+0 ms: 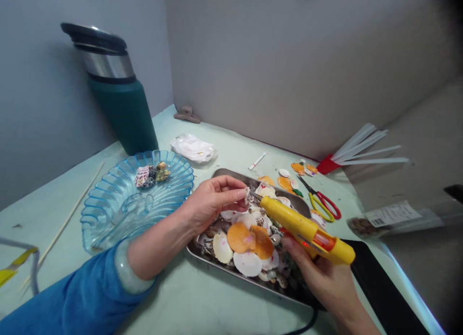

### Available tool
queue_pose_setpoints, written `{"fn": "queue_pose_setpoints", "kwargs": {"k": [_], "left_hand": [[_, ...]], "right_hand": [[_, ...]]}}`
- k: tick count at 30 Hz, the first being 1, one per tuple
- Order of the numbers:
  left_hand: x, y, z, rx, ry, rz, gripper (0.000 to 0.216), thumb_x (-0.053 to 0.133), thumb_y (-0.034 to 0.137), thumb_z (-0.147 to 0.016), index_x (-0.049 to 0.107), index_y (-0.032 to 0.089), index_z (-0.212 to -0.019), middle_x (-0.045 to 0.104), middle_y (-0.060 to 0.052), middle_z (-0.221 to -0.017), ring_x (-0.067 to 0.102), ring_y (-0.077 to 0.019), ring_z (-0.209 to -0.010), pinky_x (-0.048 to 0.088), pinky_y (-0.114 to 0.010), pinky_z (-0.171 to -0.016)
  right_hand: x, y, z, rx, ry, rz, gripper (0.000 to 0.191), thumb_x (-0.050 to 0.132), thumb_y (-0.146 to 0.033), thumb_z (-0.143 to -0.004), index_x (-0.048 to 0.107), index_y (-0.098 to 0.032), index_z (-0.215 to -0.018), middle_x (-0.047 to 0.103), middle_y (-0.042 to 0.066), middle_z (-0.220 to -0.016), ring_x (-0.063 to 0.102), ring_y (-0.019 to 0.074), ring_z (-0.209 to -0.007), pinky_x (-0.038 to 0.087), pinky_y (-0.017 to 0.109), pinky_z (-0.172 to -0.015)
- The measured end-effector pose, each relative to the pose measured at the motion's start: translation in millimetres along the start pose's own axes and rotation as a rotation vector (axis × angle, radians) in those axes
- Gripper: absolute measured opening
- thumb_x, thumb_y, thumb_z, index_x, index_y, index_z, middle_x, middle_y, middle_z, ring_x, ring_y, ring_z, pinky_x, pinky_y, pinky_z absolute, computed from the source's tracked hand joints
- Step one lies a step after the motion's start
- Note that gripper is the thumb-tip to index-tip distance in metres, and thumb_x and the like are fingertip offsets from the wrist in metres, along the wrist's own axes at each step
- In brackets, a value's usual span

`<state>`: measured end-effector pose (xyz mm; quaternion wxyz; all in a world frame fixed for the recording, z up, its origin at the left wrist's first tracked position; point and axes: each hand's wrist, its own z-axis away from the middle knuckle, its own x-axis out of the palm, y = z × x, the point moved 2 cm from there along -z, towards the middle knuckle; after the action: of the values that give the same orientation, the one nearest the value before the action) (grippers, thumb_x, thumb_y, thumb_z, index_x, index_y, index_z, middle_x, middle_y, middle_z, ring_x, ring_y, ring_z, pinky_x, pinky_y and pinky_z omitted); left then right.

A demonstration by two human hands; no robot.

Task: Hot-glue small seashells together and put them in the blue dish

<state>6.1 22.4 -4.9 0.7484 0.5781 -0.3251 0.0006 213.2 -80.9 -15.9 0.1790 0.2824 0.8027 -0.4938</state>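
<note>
My right hand [321, 277] grips a yellow hot glue gun [296, 219] whose red light is lit. The gun's metal nozzle points left and meets, or nearly meets, a small whitish shell [247, 194] pinched between the thumb and fingers of my left hand [213, 200]. Both hands are above a metal tray [217, 266] heaped with shells. Among these lie an orange scallop shell [239, 236] and a white scallop shell [247, 263]. A blue clear shell-shaped dish [108, 204] stands left of my left hand, with a small cluster of shells [152, 174] in it.
A tall green bottle [123, 103] stands behind the dish. Scissors [323, 202], loose orange shells [285, 183] and a red cup of glue sticks [328, 165] are at the right. A plastic packet [193, 147] lies behind the tray. A thin stick [68, 219] lies left. A cord [306, 326] runs below the tray.
</note>
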Motion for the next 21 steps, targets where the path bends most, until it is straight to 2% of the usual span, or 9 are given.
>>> {"fn": "queue_pose_setpoints", "kwargs": {"k": [11,21], "left_hand": [[0.9,0.6,0.6,-0.001,0.016,-0.006,0.021,0.079,0.021,-0.067,0.066,0.012,-0.081,0.068,-0.002,-0.072,0.064,-0.0117,-0.062,0.053,-0.031,-0.072],[-3.1,-2.0,0.2,0.032,-0.028,-0.044,0.022,0.078,0.026,-0.069,0.067,0.016,-0.085,0.067,-0.002,-0.079,0.064,-0.0121,-0.067,0.051,-0.03,-0.071]], "right_hand": [[-0.5,-3.7,-2.0,-0.01,0.0,-0.012,0.013,0.063,-0.021,-0.084,0.06,-0.024,-0.072,0.064,-0.001,-0.066,0.061,0.0168,-0.055,0.049,0.026,-0.044],[-0.7,-3.9,-2.4,0.004,0.024,-0.049,0.002,0.064,-0.023,-0.085,0.065,-0.023,-0.083,0.067,0.001,-0.075,0.065,0.0181,-0.062,0.056,0.027,-0.051]]}}
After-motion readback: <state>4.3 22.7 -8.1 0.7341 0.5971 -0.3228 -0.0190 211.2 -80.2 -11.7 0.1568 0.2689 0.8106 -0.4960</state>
